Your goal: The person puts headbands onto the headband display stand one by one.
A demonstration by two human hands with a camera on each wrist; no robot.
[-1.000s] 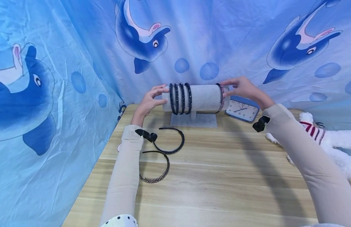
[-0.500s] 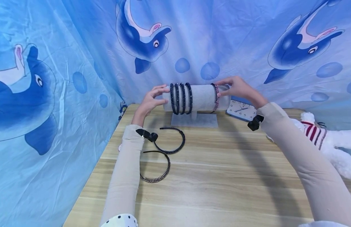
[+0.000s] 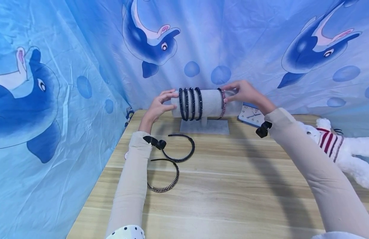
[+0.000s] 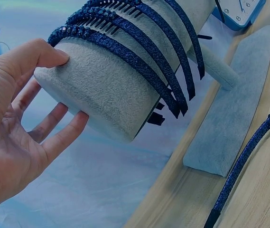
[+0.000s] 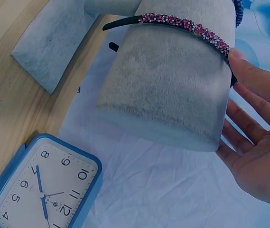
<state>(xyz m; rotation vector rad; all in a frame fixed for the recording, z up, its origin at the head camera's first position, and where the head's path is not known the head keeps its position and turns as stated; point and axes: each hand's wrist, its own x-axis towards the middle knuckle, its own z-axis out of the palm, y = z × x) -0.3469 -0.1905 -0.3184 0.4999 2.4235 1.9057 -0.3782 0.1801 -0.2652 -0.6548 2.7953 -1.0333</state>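
Note:
A grey plush headband display roll [image 3: 210, 103] stands at the back of the table. My left hand [image 3: 155, 107] grips its left end, thumb on one side and fingers on the end face. Beside that hand, several dark blue headbands [image 4: 139, 38] with combs sit around the roll. My right hand [image 3: 245, 93] holds a headband with pink and silver stones [image 5: 187, 24] around the right part of the roll, its thumb against the band. In the right wrist view the other fingers lie along the roll, partly hidden. A gap separates the pink headband from the blue ones.
Two loose headbands, a dark blue one [image 3: 191, 151] and a brownish one [image 3: 176, 176], lie on the wooden table [image 3: 232, 199] by the left forearm. A blue alarm clock [image 3: 249, 115] stands behind the right wrist. A white plush toy [image 3: 351, 156] lies at the right.
My right hand has slid the pink headband leftward along the roll, from near its right end toward the middle. My left hand stays at the left end.

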